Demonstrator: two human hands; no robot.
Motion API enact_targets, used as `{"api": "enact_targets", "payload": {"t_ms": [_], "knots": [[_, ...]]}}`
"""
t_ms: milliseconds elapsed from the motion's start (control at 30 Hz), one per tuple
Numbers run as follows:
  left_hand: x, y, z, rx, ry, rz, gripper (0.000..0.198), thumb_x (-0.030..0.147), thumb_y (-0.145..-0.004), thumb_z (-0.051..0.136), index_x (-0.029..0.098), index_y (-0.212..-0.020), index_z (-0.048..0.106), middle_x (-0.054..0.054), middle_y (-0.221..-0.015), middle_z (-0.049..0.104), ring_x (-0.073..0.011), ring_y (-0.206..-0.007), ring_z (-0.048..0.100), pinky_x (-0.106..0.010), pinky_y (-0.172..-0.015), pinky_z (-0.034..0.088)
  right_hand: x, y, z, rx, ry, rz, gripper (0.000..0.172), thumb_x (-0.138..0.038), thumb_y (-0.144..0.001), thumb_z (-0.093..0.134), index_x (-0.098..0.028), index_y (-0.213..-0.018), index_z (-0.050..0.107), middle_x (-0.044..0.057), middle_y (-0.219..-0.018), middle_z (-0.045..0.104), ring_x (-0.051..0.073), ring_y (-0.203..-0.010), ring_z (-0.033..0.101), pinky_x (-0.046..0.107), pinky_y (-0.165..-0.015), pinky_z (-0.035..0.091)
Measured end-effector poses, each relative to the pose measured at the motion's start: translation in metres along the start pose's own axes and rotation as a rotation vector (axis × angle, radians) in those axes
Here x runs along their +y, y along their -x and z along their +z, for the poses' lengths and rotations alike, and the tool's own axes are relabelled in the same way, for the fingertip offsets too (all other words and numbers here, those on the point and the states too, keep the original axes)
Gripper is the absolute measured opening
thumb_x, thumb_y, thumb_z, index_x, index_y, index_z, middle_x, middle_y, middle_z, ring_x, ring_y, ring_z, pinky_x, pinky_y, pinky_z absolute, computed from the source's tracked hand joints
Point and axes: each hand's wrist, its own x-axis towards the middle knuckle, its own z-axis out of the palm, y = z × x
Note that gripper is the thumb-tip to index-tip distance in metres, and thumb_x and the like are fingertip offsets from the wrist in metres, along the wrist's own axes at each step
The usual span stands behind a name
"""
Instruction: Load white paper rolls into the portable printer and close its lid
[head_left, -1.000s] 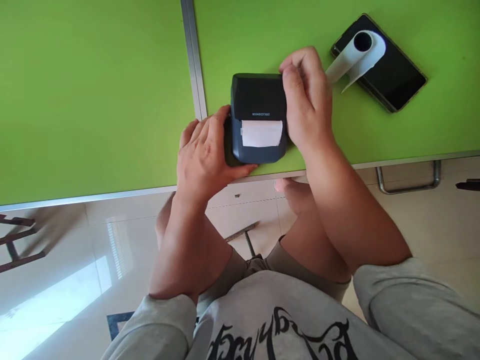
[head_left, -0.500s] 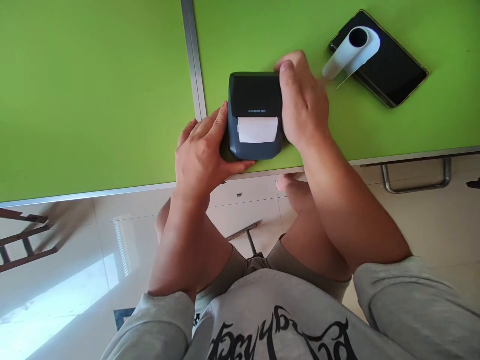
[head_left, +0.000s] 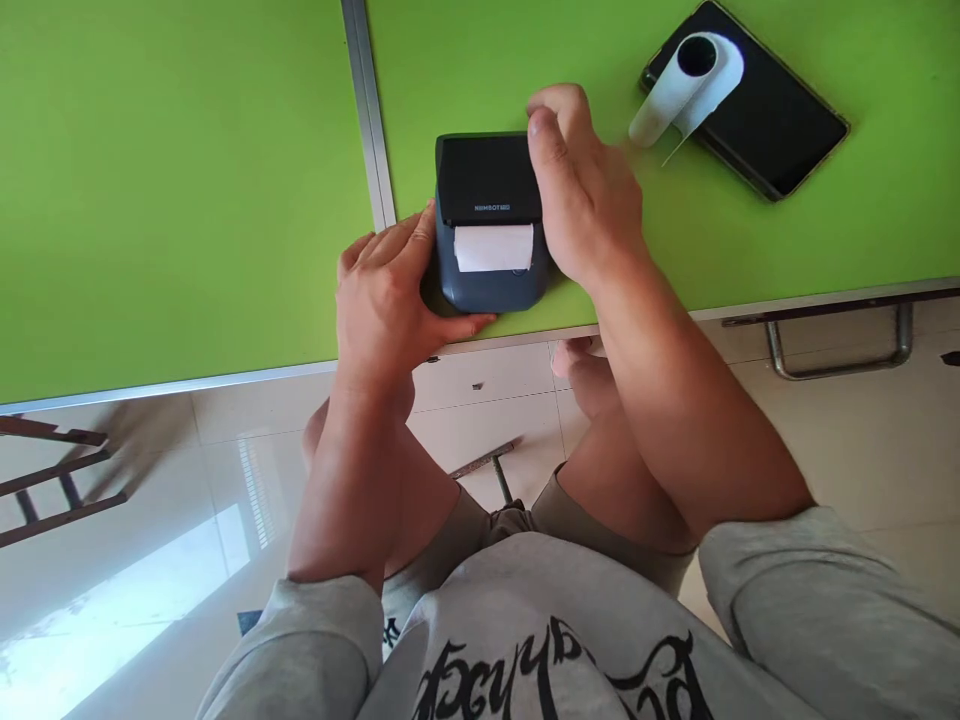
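Note:
A dark blue and black label printer [head_left: 491, 285] stands on the green table near its front edge, with a white paper label [head_left: 494, 248] sticking out of its front slot. My left hand [head_left: 386, 290] grips it from the left, fingers along the side and thumb across the front at the base. On the opposite side, my right hand [head_left: 589, 195] is wrapped round the printer's right edge, its thumb by the upper right corner of the lid. Some of my right fingertips are hidden behind the hand.
Right of the printer, a black phone [head_left: 780, 120] lies on the green table [head_left: 225, 200], with a partly unrolled white paper roll [head_left: 694, 90] on it. A metal strip [head_left: 367, 110] crosses the tabletop. My legs are under the front edge.
The view has shifted slightly, so the printer and phone appear a little further up and left. My right thumb covers slightly more of the lid's edge. Both hands stay on the printer.

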Motion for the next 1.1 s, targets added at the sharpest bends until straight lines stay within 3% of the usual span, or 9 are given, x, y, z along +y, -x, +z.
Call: {"api": "enact_targets", "payload": {"t_ms": [133, 267, 433, 533, 633, 767, 867, 1000, 1100], "knots": [[0.001, 0.002, 0.001, 0.009, 0.011, -0.04, 0.102, 0.086, -0.072, 0.059, 0.018, -0.147, 0.044, -0.011, -0.142, 0.059, -0.0335, -0.133, 0.055, -0.049, -0.117, 0.036, 0.003, -0.004, -0.002, -0.004, -0.029, -0.034, 0.04, -0.054, -0.099, 0.039, -0.025, -0.12, 0.057, 0.002, -0.081, 0.066, 0.025, -0.083, 0.062, 0.036, -0.068, 0.033], [0.002, 0.002, -0.001, -0.027, 0.027, -0.084, 0.117, 0.091, -0.068, 0.056, 0.011, -0.152, 0.037, -0.014, -0.144, 0.057, -0.0374, -0.137, 0.051, -0.052, -0.119, 0.033, 0.006, -0.009, -0.005, 0.004, -0.103, -0.04, 0.029, -0.051, -0.093, 0.049, -0.026, -0.102, 0.062, -0.001, -0.07, 0.059, 0.021, -0.072, 0.06, 0.035, -0.064, 0.033], [0.002, 0.002, -0.001, -0.026, 0.044, -0.075, 0.112, 0.09, -0.069, 0.056, 0.014, -0.15, 0.041, -0.012, -0.146, 0.055, -0.0384, -0.137, 0.049, -0.052, -0.119, 0.031, 0.007, -0.013, -0.011, -0.097, -0.125, -0.031, 0.032, -0.056, -0.09, 0.055, -0.027, -0.102, 0.062, 0.0, -0.074, 0.059, 0.018, -0.068, 0.057, 0.033, -0.059, 0.036], [0.002, 0.003, 0.0, -0.026, 0.047, -0.075, 0.113, 0.089, -0.07, 0.056, 0.013, -0.151, 0.04, -0.013, -0.147, 0.054, -0.0385, -0.137, 0.049, -0.053, -0.119, 0.03, 0.006, -0.013, -0.012, -0.055, -0.166, -0.026, 0.033, -0.055, -0.088, 0.058, -0.024, -0.098, 0.064, 0.001, -0.074, 0.057, 0.018, -0.07, 0.057, 0.032, -0.06, 0.037], [0.002, 0.002, -0.001, -0.043, 0.045, -0.089, 0.113, 0.088, -0.069, 0.059, 0.015, -0.151, 0.038, -0.013, -0.147, 0.054, -0.0385, -0.138, 0.048, -0.054, -0.119, 0.03, 0.006, -0.011, -0.015, -0.038, -0.234, -0.062, 0.03, -0.044, -0.083, 0.066, -0.024, -0.105, 0.065, -0.002, -0.067, 0.048, 0.017, -0.065, 0.051, 0.032, -0.061, 0.036], [0.003, 0.003, -0.001, -0.057, 0.0, -0.101, 0.106, 0.08, -0.069, 0.067, 0.02, -0.151, 0.038, -0.013, -0.147, 0.054, -0.0379, -0.138, 0.049, -0.053, -0.12, 0.031, 0.009, -0.007, -0.024, -0.264, -0.345, -0.134, 0.053, -0.026, -0.068, 0.075, -0.028, -0.119, 0.058, -0.005, -0.069, 0.049, 0.014, -0.061, 0.045, 0.028, -0.056, 0.034], [0.003, 0.003, 0.0, -0.041, -0.006, -0.086, 0.101, 0.077, -0.07, 0.068, 0.024, -0.151, 0.039, -0.012, -0.147, 0.055, -0.039, -0.136, 0.05, -0.054, -0.118, 0.033, 0.009, -0.005, -0.029, -0.312, -0.309, -0.118, 0.061, -0.018, -0.065, 0.075, -0.032, -0.121, 0.057, -0.007, -0.068, 0.049, 0.013, -0.06, 0.044, 0.026, -0.055, 0.032], [0.002, 0.004, 0.0, -0.019, -0.014, -0.071, 0.102, 0.08, -0.069, 0.067, 0.025, -0.15, 0.041, -0.012, -0.146, 0.057, -0.0394, -0.135, 0.052, -0.053, -0.117, 0.034, 0.0, -0.006, -0.031, -0.155, -0.388, -0.163, 0.044, -0.024, -0.074, 0.073, -0.025, -0.116, 0.061, -0.007, -0.065, 0.048, 0.01, -0.052, 0.039, 0.027, -0.052, 0.03], [0.001, 0.005, 0.0, -0.014, -0.022, -0.058, 0.103, 0.082, -0.07, 0.066, 0.024, -0.151, 0.041, -0.013, -0.147, 0.056, -0.0392, -0.136, 0.052, -0.052, -0.117, 0.034, -0.012, -0.009, -0.03, 0.058, -0.373, -0.261, 0.014, -0.029, -0.088, 0.065, -0.025, -0.1, 0.059, -0.001, -0.104, 0.066, 0.009, -0.057, 0.048, 0.03, -0.056, 0.033]]}}
